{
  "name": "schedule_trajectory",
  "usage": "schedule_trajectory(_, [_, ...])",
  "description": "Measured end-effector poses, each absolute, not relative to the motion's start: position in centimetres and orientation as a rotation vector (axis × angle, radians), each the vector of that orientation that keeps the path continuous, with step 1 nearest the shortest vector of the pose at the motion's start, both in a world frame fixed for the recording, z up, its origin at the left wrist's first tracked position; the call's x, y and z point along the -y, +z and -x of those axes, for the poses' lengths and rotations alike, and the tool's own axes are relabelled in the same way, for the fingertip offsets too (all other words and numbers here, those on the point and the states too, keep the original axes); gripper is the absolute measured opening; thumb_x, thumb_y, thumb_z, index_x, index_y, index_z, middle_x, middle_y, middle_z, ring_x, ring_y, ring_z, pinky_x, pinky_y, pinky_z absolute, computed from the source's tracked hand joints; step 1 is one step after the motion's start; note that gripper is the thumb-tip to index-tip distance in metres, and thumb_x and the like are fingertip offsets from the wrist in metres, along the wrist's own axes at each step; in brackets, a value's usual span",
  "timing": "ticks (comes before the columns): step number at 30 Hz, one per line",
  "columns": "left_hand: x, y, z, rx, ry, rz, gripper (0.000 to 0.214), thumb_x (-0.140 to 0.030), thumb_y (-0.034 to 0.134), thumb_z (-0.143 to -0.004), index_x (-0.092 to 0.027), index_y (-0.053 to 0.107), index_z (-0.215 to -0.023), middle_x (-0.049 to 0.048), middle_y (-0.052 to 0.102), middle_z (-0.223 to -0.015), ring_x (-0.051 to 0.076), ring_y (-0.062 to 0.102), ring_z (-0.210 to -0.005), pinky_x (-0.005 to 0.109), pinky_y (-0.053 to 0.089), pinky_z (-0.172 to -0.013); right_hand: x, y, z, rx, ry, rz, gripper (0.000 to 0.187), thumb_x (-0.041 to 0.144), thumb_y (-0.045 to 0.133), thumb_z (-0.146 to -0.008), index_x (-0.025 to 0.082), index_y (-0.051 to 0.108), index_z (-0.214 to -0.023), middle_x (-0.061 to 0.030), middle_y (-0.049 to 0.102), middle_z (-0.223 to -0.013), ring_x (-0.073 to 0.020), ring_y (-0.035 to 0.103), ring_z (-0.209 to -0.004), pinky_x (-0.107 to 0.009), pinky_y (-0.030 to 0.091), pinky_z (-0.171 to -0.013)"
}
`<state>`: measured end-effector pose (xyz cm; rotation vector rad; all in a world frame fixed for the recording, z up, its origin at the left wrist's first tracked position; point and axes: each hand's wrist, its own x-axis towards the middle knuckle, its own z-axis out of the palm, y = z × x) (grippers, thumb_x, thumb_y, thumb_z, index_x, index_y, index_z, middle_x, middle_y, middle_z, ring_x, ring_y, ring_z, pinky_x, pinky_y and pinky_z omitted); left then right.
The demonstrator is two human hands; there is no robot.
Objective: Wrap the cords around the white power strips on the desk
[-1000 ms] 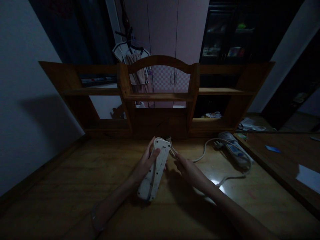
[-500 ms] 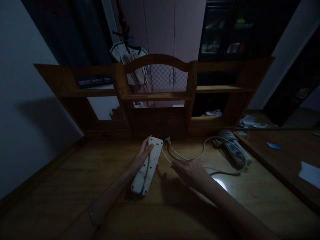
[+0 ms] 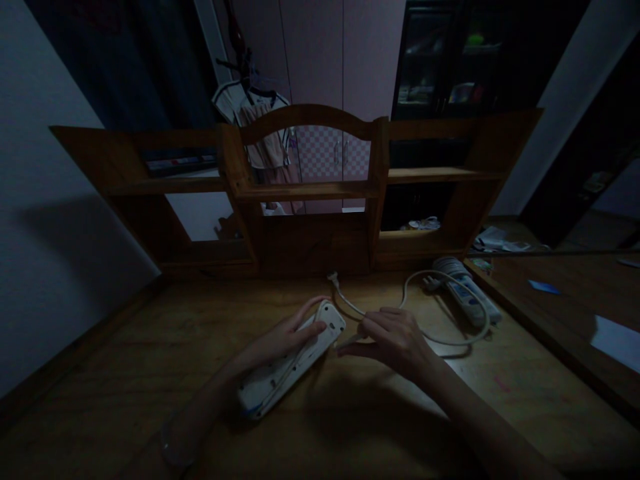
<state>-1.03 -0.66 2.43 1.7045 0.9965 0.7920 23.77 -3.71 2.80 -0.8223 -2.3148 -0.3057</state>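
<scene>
My left hand point(image 3: 300, 333) grips a white power strip point(image 3: 295, 367), its screw-dotted underside turned up and its far end angled to the right. The thumb presses on the strip, over a stretch of cord lying along it. Just to the right, my right hand point(image 3: 393, 337) is closed on the white power cord point(image 3: 467, 343). Beyond the hands, the cord's plug point(image 3: 333, 277) lies on the desk near the shelf base. The cord loops out to the right past my right hand.
A second power strip point(image 3: 473, 300) with a coiled cord and plug lies at the desk's right. Behind stands a wooden shelf unit point(image 3: 310, 193). Further right, a surface carries a blue card point(image 3: 544, 287) and white paper point(image 3: 617, 340). The wooden desk point(image 3: 125, 373) spreads below.
The power strip has turned clockwise, its far end swinging right and nearer to me. My right hand has moved slightly right, with its thumb now stretched toward the strip.
</scene>
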Motion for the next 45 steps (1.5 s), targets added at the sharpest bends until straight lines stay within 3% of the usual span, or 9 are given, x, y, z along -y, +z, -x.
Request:
schedule_trajectory(7, [0.4,2.1,0.7,-0.858,0.543,-1.891,0.058,-0.046,0.051,-0.088,-0.028,0.035,-0.142,0.0030,0.041,-0.144,0.023,0.040,-0.129,0.038,0.029,-0.110,3.6,2.8,-23.1,2.305,-0.416,0.708,0.030,0.044,0.060,-0.087,0.018,0.051,-0.075,0.0018,0.057,-0.066,-0.0115,0.051,-0.059,-0.027,0.029,-0.058])
schedule_trajectory(15, [1.4,3.1,0.6,-0.711,0.463,-2.029,0.060,-0.043,0.049,-0.091,-0.031,0.028,-0.145,0.0019,0.034,-0.150,0.023,0.035,-0.135,0.037,0.024,-0.113,3.5,2.7,-22.2,2.281,-0.348,0.640,0.031,0.044,0.065,-0.083,0.018,0.050,-0.079,-0.0001,0.059,-0.070,-0.0125,0.051,-0.061,-0.027,0.031,-0.059])
schedule_trajectory(20, [2.4,4.0,0.1,-0.674,0.329,-2.089,0.054,-0.043,0.048,-0.091,-0.030,0.035,-0.142,0.0022,0.047,-0.141,0.023,0.047,-0.125,0.033,0.037,-0.104,3.1,2.4,-22.1,2.178,0.063,0.686,0.050,0.063,0.070,-0.066,0.018,0.050,-0.073,0.0029,0.054,-0.061,-0.0103,0.047,-0.054,-0.023,0.029,-0.052])
schedule_trajectory(29, [2.6,3.8,0.6,-0.781,0.393,-2.125,0.043,-0.047,0.048,-0.089,-0.025,0.053,-0.126,0.0036,0.061,-0.120,0.021,0.057,-0.107,0.031,0.044,-0.092,3.0,3.2,-22.0,1.859,0.963,0.811,0.025,0.038,0.073,-0.076,0.017,0.061,-0.081,0.0001,0.061,-0.075,-0.0118,0.058,-0.068,-0.020,0.043,-0.058])
schedule_trajectory(36, [3.0,4.5,1.0,-0.733,0.381,-2.131,0.046,-0.048,0.044,-0.091,-0.025,0.048,-0.130,0.0052,0.059,-0.122,0.022,0.057,-0.107,0.030,0.044,-0.088,2.3,3.2,-21.8,1.736,1.110,0.833,0.024,0.031,0.077,-0.072,0.018,0.063,-0.085,0.0009,0.062,-0.077,-0.0114,0.061,-0.069,-0.020,0.045,-0.059])
schedule_trajectory(42, [3.4,4.8,0.7,-0.766,0.326,-2.158,0.044,-0.052,0.049,-0.087,-0.023,0.054,-0.119,0.0046,0.063,-0.108,0.021,0.059,-0.095,0.027,0.045,-0.077,2.0,2.8,-22.0,1.704,1.101,0.918,0.032,0.030,0.085,-0.060,0.018,0.064,-0.083,0.0029,0.059,-0.073,-0.0099,0.056,-0.062,-0.019,0.042,-0.053])
schedule_trajectory(45, [3.4,4.8,0.7,-0.733,0.322,-2.169,0.045,-0.052,0.049,-0.087,-0.023,0.052,-0.122,0.0044,0.063,-0.107,0.020,0.060,-0.093,0.026,0.044,-0.077,2.0,3.1,-22.0,1.727,1.114,0.907,0.027,0.030,0.082,-0.064,0.018,0.065,-0.081,0.0024,0.061,-0.073,-0.0103,0.057,-0.065,-0.019,0.043,-0.056])
